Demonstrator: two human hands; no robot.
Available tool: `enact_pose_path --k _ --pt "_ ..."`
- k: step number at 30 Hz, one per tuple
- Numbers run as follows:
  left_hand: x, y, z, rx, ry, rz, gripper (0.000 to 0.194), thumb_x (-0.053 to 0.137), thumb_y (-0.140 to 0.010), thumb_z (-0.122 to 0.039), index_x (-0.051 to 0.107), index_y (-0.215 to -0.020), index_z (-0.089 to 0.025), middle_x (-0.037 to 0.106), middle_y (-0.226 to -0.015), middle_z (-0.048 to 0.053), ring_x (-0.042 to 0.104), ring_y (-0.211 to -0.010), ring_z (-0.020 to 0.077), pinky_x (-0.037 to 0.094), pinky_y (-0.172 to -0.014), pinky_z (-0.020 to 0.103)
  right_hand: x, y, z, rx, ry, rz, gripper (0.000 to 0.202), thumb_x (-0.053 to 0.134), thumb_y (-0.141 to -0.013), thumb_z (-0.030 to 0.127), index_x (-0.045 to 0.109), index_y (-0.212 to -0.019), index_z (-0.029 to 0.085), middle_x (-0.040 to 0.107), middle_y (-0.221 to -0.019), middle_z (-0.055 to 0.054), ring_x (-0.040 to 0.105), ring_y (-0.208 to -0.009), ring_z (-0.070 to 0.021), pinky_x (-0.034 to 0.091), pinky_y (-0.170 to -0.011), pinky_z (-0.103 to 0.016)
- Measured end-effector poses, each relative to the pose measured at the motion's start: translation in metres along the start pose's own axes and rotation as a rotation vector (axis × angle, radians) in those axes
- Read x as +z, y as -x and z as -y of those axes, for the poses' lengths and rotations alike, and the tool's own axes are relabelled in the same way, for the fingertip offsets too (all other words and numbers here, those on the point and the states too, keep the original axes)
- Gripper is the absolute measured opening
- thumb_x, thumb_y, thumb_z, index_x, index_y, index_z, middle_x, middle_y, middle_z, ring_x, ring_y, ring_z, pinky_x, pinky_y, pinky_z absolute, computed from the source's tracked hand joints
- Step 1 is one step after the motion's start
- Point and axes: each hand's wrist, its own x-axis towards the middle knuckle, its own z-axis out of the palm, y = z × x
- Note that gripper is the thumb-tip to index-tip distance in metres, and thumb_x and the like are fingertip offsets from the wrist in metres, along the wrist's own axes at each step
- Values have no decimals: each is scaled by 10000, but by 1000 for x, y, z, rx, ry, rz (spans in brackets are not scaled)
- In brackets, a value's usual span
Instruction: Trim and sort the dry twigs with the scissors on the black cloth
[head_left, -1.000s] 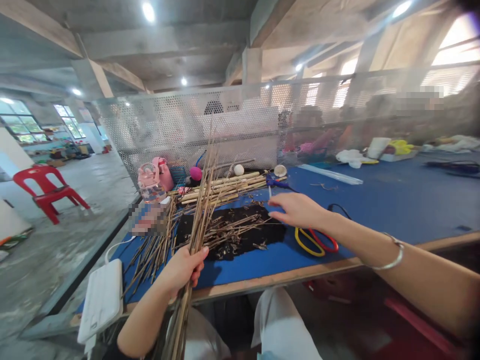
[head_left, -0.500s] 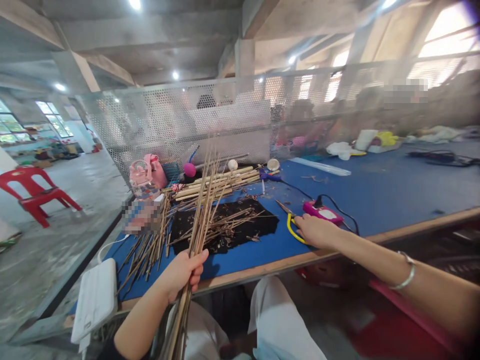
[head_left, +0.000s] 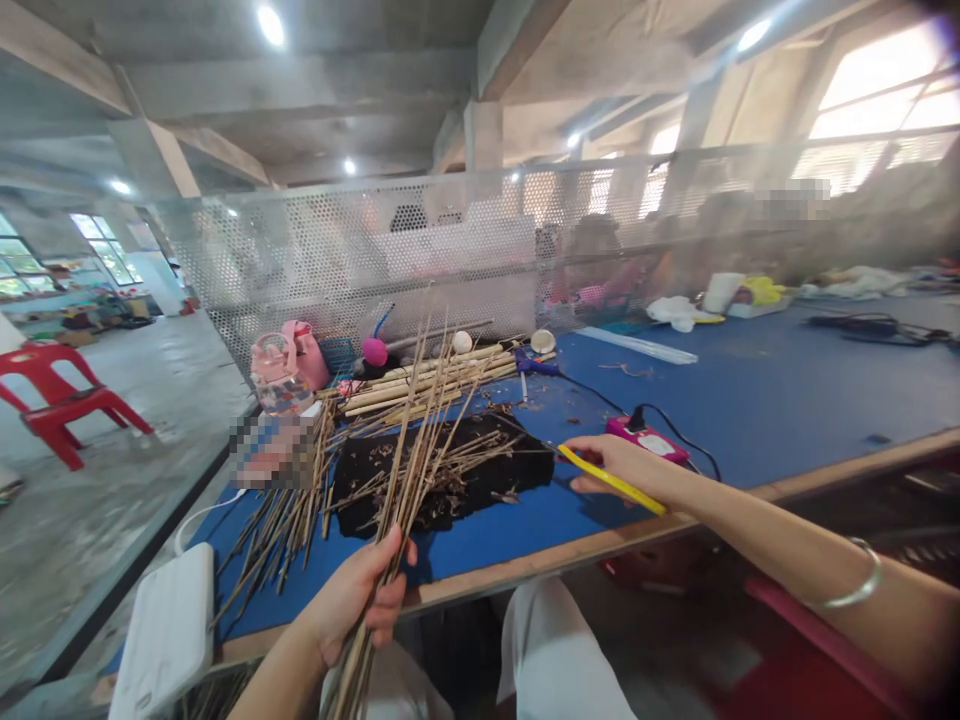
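the left hand [head_left: 367,595] clasps thin, straw-brown, fanned sticks [head_left: 403,490]; the right hand [head_left: 626,463] grips yellow-handled scissors [head_left: 611,481].

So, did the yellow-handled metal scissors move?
Yes: the yellow-handled metal scissors, now in the right hand, moved left, closer to the flat black sheet.

White glare from right-hand windows [head_left: 881,85] and ceiling lamps [head_left: 271,26] — far right hazy, upper-right corner dark.
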Motion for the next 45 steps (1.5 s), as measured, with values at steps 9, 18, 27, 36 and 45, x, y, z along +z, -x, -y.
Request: enact_pose_path --k 9,18,27,36,45 --pt "-1 0 -4 21 106 77 490 495 -707 -699 470 -832 -226 251 -407 -125 87 -321 28 248 -306 144 14 -25 77 -71 -171 400 435 522 -750 605 535 -894 195 473 -635 27 338 -432 -53 266 -362 -187" --pt "4 -2 9 -74 5 158 501 380 -755 -715 443 -754 -218 277 -377 -110 145 -292 39 285 -283 158 28 -54 89 -331 103 492 719 230 -762 778 540 -935 153 483 -721 -20 406 -574 -104 353 -460 -221" --pt "11 -1 2 -170 17 89 542 375 -697 -772 391 -732 -231 244 -391 -119 111 -314 34 249 -303 148 52 -68 74 -485 270 315 573 158 -865 657 355 -611 181 387 -541 30 337 -501 -86 296 -500 -234" --pt "12 -4 2 -151 1 118 525 404 -705 -753 400 -727 -229 240 -387 -115 119 -322 37 229 -302 143 44 -70 90 -424 324 390 636 131 -806 740 398 -655 183 434 -582 8 388 -517 -107 328 -513 -246" --pt "12 0 0 -183 -11 38 548 391 -688 -773 395 -714 -226 234 -389 -114 117 -324 37 224 -306 148 58 -76 81 -508 375 183 609 224 -833 694 485 -662 171 466 -599 -7 416 -552 -123 319 -540 -244"
